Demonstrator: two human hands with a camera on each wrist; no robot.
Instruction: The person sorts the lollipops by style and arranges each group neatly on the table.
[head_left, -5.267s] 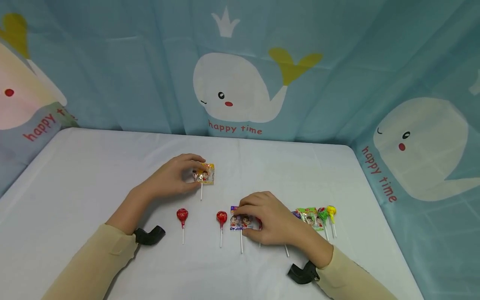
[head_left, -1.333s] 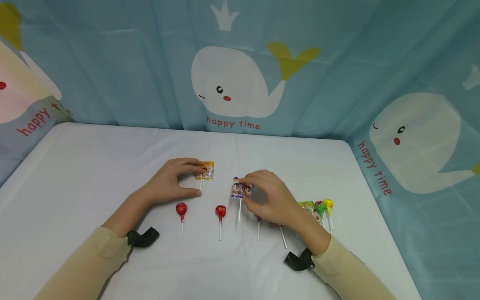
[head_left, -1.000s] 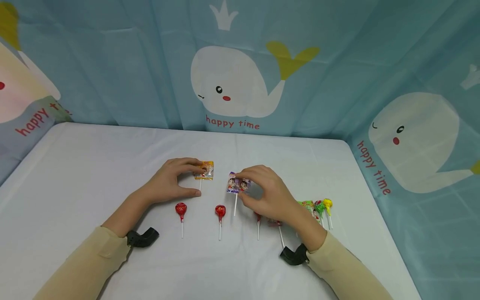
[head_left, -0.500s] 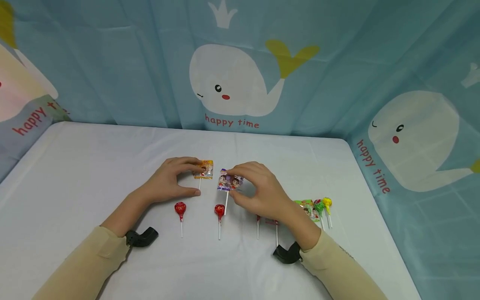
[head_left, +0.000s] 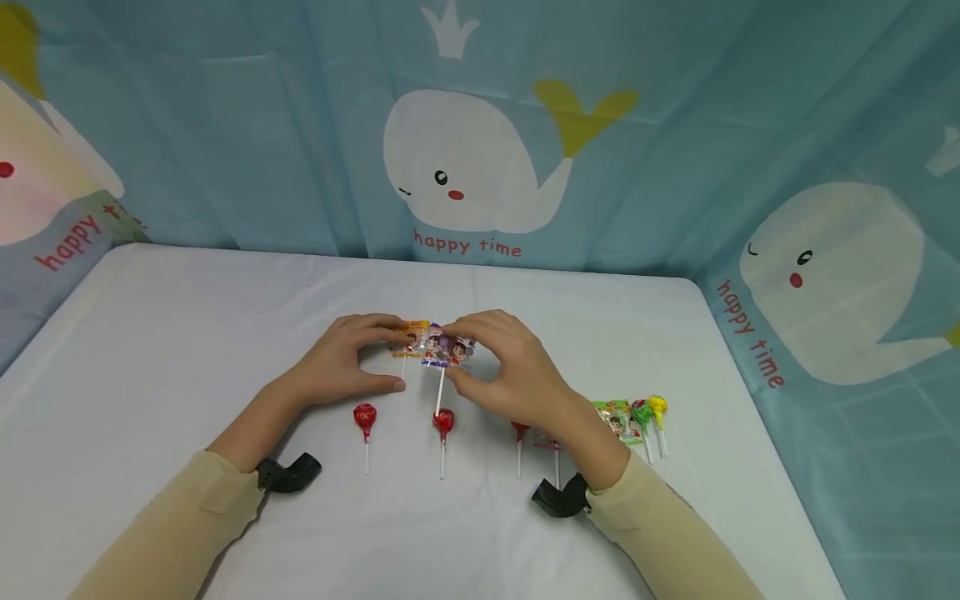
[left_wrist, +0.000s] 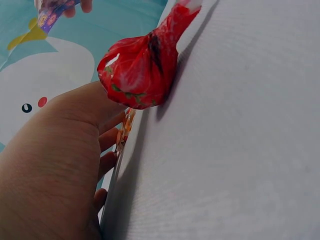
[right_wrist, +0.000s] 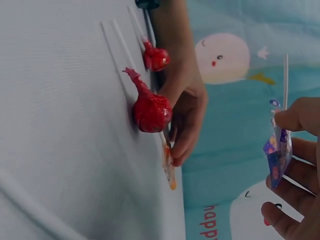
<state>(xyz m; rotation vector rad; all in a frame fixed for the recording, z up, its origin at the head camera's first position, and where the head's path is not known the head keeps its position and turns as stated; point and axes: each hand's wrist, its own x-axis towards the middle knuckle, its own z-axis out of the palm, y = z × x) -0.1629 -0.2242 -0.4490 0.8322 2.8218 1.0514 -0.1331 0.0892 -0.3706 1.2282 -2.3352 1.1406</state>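
Soft light is falling evenly over the worktop (head_left: 337,542); both wrist views are looking dimmer, and in the left a red lollipop (left_wrist: 137,77) is catching a white glint and casting shadow.

Forearms (head_left: 172,525) angle in from near left and near right, left hand (head_left: 347,357) low, thumb (head_left: 381,384) spread from fingers (head_left: 378,329), right hand (head_left: 517,367) higher, pinching.

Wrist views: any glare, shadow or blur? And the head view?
Left wrist: a white glint on the red lollipop, a soft shadow beside it on the table; right wrist: a blurred pale strip at lower left, too indistinct to identify; head: fairly even light, fine print on the purple lollipop unreadable.
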